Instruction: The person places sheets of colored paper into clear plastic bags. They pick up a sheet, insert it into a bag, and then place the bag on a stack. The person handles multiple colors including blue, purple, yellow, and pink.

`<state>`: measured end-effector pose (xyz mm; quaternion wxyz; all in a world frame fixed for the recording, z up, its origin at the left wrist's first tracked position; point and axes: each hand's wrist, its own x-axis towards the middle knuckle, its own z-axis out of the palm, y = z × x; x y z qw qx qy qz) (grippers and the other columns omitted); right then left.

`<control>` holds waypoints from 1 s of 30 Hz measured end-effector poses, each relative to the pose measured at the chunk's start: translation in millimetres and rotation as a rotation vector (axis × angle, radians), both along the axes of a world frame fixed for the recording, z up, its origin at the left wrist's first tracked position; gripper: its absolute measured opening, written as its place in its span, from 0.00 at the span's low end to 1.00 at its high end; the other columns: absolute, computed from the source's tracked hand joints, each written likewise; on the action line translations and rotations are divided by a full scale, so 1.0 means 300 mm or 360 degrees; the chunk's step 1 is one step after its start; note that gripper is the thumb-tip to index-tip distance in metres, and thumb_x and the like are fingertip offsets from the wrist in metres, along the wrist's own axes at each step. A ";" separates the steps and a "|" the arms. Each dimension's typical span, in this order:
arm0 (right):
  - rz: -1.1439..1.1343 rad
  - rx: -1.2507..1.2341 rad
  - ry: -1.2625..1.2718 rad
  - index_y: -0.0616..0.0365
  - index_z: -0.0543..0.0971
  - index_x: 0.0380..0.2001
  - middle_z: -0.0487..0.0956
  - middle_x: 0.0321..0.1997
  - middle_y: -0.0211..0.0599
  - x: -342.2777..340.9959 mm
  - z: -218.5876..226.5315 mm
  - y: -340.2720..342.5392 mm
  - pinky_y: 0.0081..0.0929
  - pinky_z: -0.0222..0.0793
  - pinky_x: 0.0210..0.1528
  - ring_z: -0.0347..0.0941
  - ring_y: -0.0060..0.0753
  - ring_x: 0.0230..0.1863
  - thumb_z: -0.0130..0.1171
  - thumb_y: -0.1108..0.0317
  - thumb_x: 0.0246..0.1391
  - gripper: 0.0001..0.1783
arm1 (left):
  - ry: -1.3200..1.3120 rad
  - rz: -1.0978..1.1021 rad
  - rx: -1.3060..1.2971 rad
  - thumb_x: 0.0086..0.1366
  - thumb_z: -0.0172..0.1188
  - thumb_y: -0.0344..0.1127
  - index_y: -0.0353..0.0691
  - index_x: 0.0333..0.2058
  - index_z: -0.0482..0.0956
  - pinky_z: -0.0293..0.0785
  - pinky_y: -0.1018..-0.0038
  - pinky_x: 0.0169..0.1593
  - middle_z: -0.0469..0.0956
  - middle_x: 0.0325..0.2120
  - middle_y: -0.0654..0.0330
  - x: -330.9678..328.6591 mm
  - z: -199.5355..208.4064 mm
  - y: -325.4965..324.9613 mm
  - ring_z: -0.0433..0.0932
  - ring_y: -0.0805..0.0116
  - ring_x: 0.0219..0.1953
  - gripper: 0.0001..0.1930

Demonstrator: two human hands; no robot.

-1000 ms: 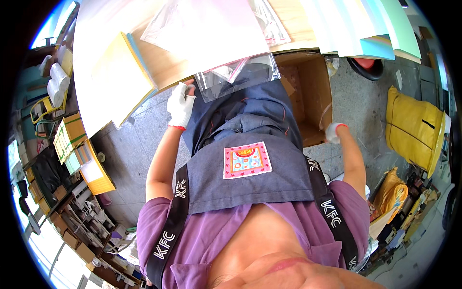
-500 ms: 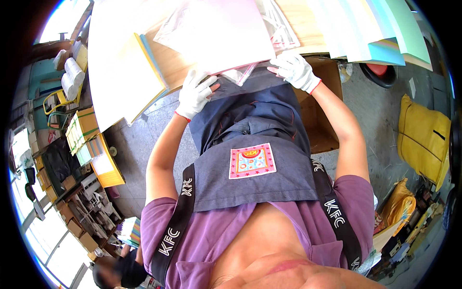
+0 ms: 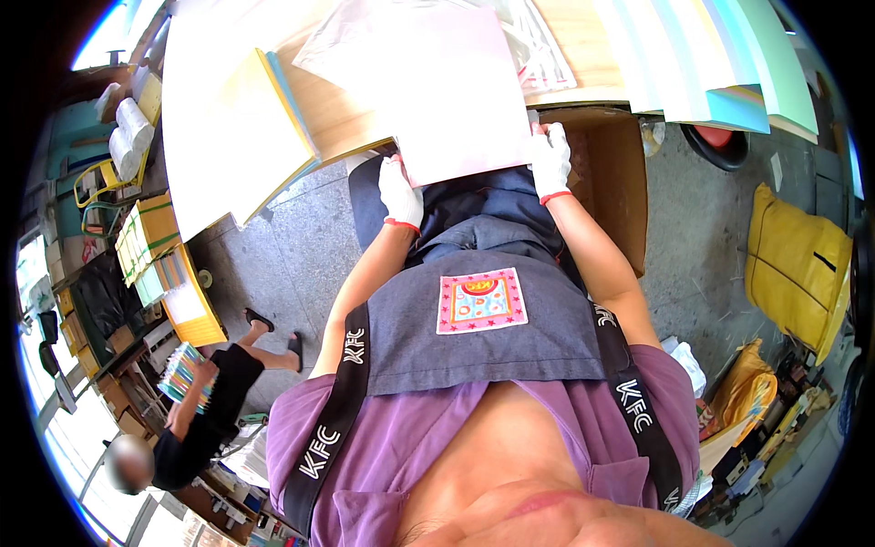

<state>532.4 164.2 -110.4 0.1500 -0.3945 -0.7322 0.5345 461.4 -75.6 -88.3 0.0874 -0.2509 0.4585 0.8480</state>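
Pink sheet: your flat, pale pink rectangular sheet (image 3: 465,100) spans the space between your hands, its far part over the light wood-grain table (image 3: 342,118), its near end past the table's edge, above your lap.
Left hand: your white-gloved, red-cuffed left hand (image 3: 401,196) is narrow, pinching the sheet's left edge close to the near corner.
Right hand: your white-gloved, red-cuffed right hand (image 3: 550,164) is curled, holding the right edge slightly farther up.
Clear plastic: crinkled transparent bags (image 3: 328,50) lie on both sides of the sheet.
Left stack: yellow-and-blue paper (image 3: 296,109) sits beyond your left hand.
Brown box: an open cardboard box (image 3: 622,191) stands right of your right hand.
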 end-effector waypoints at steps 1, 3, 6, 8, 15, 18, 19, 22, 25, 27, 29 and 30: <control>-0.0026 -0.0382 0.0024 0.59 0.73 0.29 0.72 0.21 0.32 -0.020 0.111 -0.036 0.29 0.65 0.20 0.66 0.30 0.18 0.53 0.52 0.61 0.19 | 0.0035 -0.0012 -0.0034 0.71 0.45 0.35 0.41 0.30 0.71 0.70 0.76 0.40 0.72 0.29 0.66 0.009 -0.026 -0.021 0.71 0.74 0.32 0.10; -0.0021 -0.0452 -0.0122 0.57 0.74 0.25 0.71 0.19 0.30 -0.031 0.173 -0.029 0.26 0.61 0.16 0.64 0.26 0.16 0.52 0.50 0.61 0.21 | 0.0083 -0.0123 -0.0225 0.72 0.44 0.37 0.40 0.32 0.73 0.70 0.76 0.42 0.74 0.30 0.64 -0.005 -0.039 -0.029 0.71 0.72 0.33 0.12; 0.0060 -0.0475 -0.0297 0.54 0.72 0.20 0.67 0.17 0.24 -0.056 0.270 -0.001 0.23 0.57 0.13 0.61 0.17 0.14 0.51 0.46 0.62 0.25 | 0.0189 -0.0353 -0.0466 0.72 0.44 0.43 0.37 0.37 0.76 0.68 0.75 0.43 0.76 0.33 0.62 -0.032 -0.026 -0.076 0.71 0.74 0.36 0.16; 0.0520 -0.0378 -0.0072 0.53 0.71 0.22 0.64 0.16 0.21 -0.056 0.331 0.017 0.21 0.55 0.13 0.58 0.15 0.13 0.50 0.49 0.64 0.22 | 0.0596 -0.0807 -0.1223 0.70 0.50 0.46 0.36 0.38 0.76 0.68 0.74 0.41 0.77 0.33 0.63 -0.065 0.051 -0.123 0.71 0.75 0.34 0.17; 0.0925 0.0169 0.0257 0.59 0.75 0.33 0.71 0.22 0.24 -0.215 0.271 -0.146 0.21 0.61 0.23 0.64 0.18 0.22 0.54 0.65 0.63 0.09 | 0.0884 -0.0459 -0.1573 0.63 0.61 0.41 0.36 0.29 0.72 0.64 0.73 0.33 0.67 0.24 0.62 -0.111 0.400 -0.343 0.64 0.72 0.28 0.13; 0.1280 0.0048 0.0283 0.69 0.71 0.55 0.78 0.36 0.33 -0.390 0.337 -0.374 0.21 0.67 0.38 0.69 0.20 0.36 0.55 0.65 0.60 0.23 | 0.0626 -0.0194 -0.1600 0.64 0.59 0.37 0.37 0.29 0.75 0.62 0.76 0.31 0.68 0.25 0.67 -0.135 0.490 -0.543 0.63 0.77 0.27 0.10; 0.1366 0.0128 0.0337 0.66 0.73 0.52 0.77 0.35 0.37 -0.455 0.355 -0.461 0.23 0.67 0.38 0.68 0.22 0.35 0.56 0.60 0.59 0.23 | 0.0634 0.0012 -0.1473 0.65 0.59 0.37 0.37 0.29 0.75 0.62 0.77 0.31 0.68 0.24 0.68 -0.158 0.488 -0.612 0.63 0.78 0.28 0.09; 0.1591 -0.0076 0.0291 0.60 0.69 0.31 0.75 0.30 0.53 -0.595 0.456 -0.686 0.43 0.64 0.40 0.72 0.50 0.34 0.55 0.58 0.55 0.15 | 0.0703 0.0123 -0.1738 0.66 0.59 0.41 0.35 0.32 0.77 0.65 0.76 0.34 0.72 0.25 0.63 -0.263 0.462 -0.874 0.67 0.75 0.29 0.13; 0.1680 0.0400 -0.0029 0.59 0.73 0.39 0.79 0.41 0.56 -0.696 0.423 -0.811 0.45 0.67 0.48 0.74 0.56 0.47 0.48 0.44 0.56 0.26 | 0.0499 -0.0088 -0.2656 0.67 0.54 0.46 0.33 0.52 0.72 0.70 0.71 0.47 0.78 0.41 0.51 -0.351 0.375 -1.006 0.76 0.65 0.41 0.23; 0.1827 0.0531 -0.0211 0.58 0.73 0.43 0.79 0.43 0.53 -0.689 0.487 -0.793 0.42 0.68 0.50 0.76 0.53 0.48 0.48 0.40 0.56 0.30 | 0.0257 -0.0327 -0.2595 0.66 0.50 0.52 0.36 0.62 0.64 0.70 0.67 0.52 0.76 0.50 0.47 -0.350 0.308 -1.018 0.76 0.58 0.48 0.32; 0.1881 0.0361 -0.0173 0.58 0.71 0.48 0.79 0.45 0.53 -0.629 0.582 -0.678 0.43 0.68 0.51 0.75 0.54 0.48 0.49 0.41 0.57 0.31 | 0.0189 -0.0354 -0.2037 0.67 0.49 0.35 0.38 0.66 0.57 0.73 0.74 0.50 0.76 0.49 0.55 -0.355 0.325 -0.986 0.76 0.70 0.47 0.29; 0.1895 0.0319 -0.0015 0.58 0.71 0.52 0.80 0.44 0.49 -0.597 0.591 -0.618 0.36 0.70 0.49 0.77 0.44 0.46 0.49 0.46 0.61 0.27 | 0.0263 -0.0270 -0.1837 0.67 0.49 0.32 0.39 0.66 0.58 0.73 0.75 0.51 0.76 0.49 0.55 -0.357 0.272 -1.025 0.76 0.70 0.47 0.29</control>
